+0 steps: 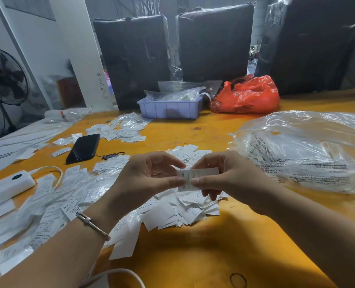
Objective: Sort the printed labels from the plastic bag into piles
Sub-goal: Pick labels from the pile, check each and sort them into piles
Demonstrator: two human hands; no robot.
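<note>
White label (197,178) | pinched between left hand (149,175) and right hand (224,175) fingers | above label pile (184,208)

Single head-worn view, wide-angle, looking forward and down across the table (255,129). Both hands sit close beneath the lens at centre frame; wrapped bundles (214,42) stand at the far edge.

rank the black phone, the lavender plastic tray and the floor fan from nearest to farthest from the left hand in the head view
From the left hand:
1. Black phone, just up-left on the table.
2. Lavender plastic tray, at the table's far edge.
3. Floor fan, off the table, far left.
</note>
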